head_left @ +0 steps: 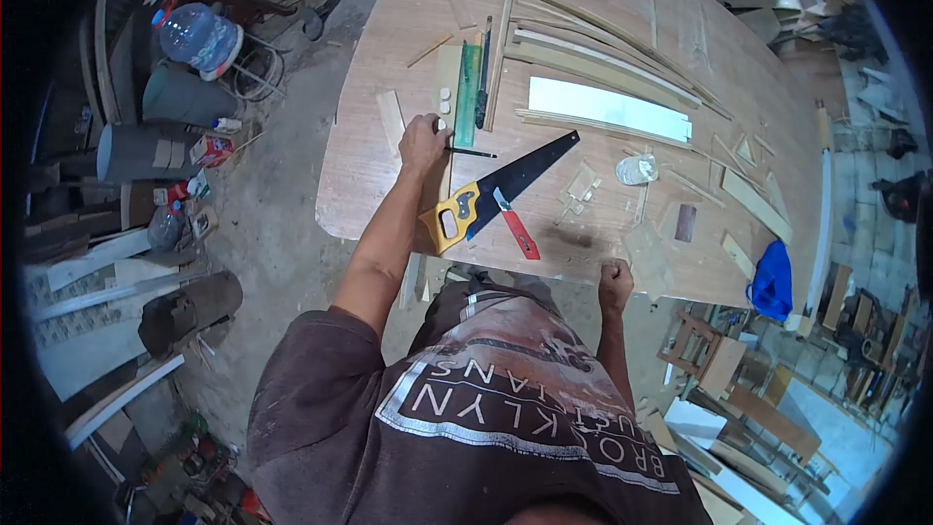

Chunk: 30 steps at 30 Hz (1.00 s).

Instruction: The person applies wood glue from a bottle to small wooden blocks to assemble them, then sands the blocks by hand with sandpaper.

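Observation:
My left hand (424, 142) is closed at the left part of the table, its fingertips pinching a small pale wooden block (441, 124). Two similar blocks (445, 100) lie just beyond it, on a pale wood strip. Beside the hand rests a thin black pencil-like stick (473, 153). A handsaw (505, 185) with a yellow handle lies nearby, and a red-handled utility knife (518, 230) lies against its blade. At the table's near edge my right hand (615, 284) is curled; its fingers hide what they hold, if anything.
A green ruler-like strip (468, 92) lies past the blocks. Long wood strips (603, 63) and a white board (607, 111) cover the far side of the table (374, 190). A clear cup (637, 170) and a blue bag (772, 282) are to the right; a water bottle (197, 36) stands left.

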{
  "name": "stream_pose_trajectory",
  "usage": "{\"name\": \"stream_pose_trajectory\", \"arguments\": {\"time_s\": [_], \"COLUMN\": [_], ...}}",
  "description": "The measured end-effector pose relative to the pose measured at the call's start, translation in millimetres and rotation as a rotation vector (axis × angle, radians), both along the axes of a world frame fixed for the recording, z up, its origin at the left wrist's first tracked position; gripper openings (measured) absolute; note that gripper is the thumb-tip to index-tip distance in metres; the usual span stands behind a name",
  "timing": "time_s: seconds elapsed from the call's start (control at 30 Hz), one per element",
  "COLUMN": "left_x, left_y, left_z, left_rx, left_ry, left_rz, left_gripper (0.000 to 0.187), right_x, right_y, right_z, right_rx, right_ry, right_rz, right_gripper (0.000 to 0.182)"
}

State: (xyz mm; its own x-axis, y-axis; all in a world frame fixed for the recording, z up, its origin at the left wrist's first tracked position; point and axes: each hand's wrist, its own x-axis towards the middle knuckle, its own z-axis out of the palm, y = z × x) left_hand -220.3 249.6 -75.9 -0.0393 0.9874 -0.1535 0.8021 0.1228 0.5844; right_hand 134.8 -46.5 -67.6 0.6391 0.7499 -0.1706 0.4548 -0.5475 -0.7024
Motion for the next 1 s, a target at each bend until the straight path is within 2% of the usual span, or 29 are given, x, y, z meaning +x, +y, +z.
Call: {"name": "stream_pose_trajectory", "arguments": {"time_s": [0.13, 0.17, 0.23, 0.3, 0.37, 0.4, 0.43, 0.47, 0.5, 0.53, 0.57, 0.63, 0.7, 0.77, 0.83, 0.87, 0.9, 0.97, 1.0], "left_x": [-9, -16, -9, -27, -12, -4, 3, 9, 21, 24, 34, 54, 77, 94, 116, 131, 147, 180, 197], "left_y": [7, 10, 1, 5, -19, -28, -38, -46, -55, -61, -70, -81, -93, -101, -110, -115, -120, -128, -133], "left_z": [-30, -47, -5, -51, 8, 20, 30, 44, 66, 48, 66, 85, 107, 110, 117, 119, 121, 122, 118], "left_rx": [0.073, 0.232, 0.098, 0.164, -0.086, -0.1, -0.225, -0.34, -0.349, -0.358, -0.392, -0.437, -0.491, -0.576, -0.591, -0.578, -0.568, -0.603, -0.606], "left_ry": [-0.089, -0.155, -0.445, -0.502, -0.995, -1.001, -1.191, -1.374, -1.433, -1.481, -1.51, -1.516, -1.688, -1.739, -1.78, -1.774, -1.765, -1.748, -1.74], "left_rz": [-0.014, -0.028, 0.174, 0.133, 0.256, 0.237, 0.28, 0.334, 0.298, 0.242, 0.238, 0.161, 0.153, 0.107, 0.081, 0.1, 0.117, 0.112, 0.102], "left_gripper": [0.031, 0.031, 0.034, 0.034, 0.036, 0.036, 0.037, 0.039, 0.038, 0.037, 0.032, 0.025, 0.024, 0.026, 0.028, 0.027, 0.027, 0.027, 0.028], "right_x": [-12, -17, -32, -34, -10, 11, 25, 33, 42, 50, 60, 83, 102, 127, 146, 155, 161, 163, 151], "right_y": [2, 7, 18, 26, 24, 19, 12, 10, 16, 26, 32, 33, 30, 29, 21, 14, 8, 1, -9], "right_z": [7, 13, 26, 29, 17, -6, -18, -12, -2, 7, 13, 21, 19, 8, -5, -12, -15, -14, -19], "right_rx": [0.071, 0.052, 0.064, 0.047, -0.012, -0.058, -0.103, -0.099, -0.316, -0.528, -0.511, -0.684, -0.66, -0.643, -0.333, -0.201, -0.202, 0.051, 0.454], "right_ry": [-0.057, -0.061, -0.096, -0.168, -0.215, -0.333, -0.443, -0.437, -0.462, -0.487, -0.482, -0.587, -0.596, -0.603, -0.492, -0.527, -0.522, -0.232, 0.16], "right_rz": [0.023, 0.05, 0.106, 0.132, 0.094, 0.125, 0.169, 0.175, 0.141, 0.118, 0.156, 0.307, 0.394, 0.469, 0.543, 0.6, 0.591, 0.485, 0.364], "right_gripper": [0.017, 0.018, 0.02, 0.023, 0.027, 0.041, 0.056, 0.056, 0.07, 0.085, 0.085, 0.092, 0.093, 0.094, 0.094, 0.089, 0.089, 0.084, 0.08]}}
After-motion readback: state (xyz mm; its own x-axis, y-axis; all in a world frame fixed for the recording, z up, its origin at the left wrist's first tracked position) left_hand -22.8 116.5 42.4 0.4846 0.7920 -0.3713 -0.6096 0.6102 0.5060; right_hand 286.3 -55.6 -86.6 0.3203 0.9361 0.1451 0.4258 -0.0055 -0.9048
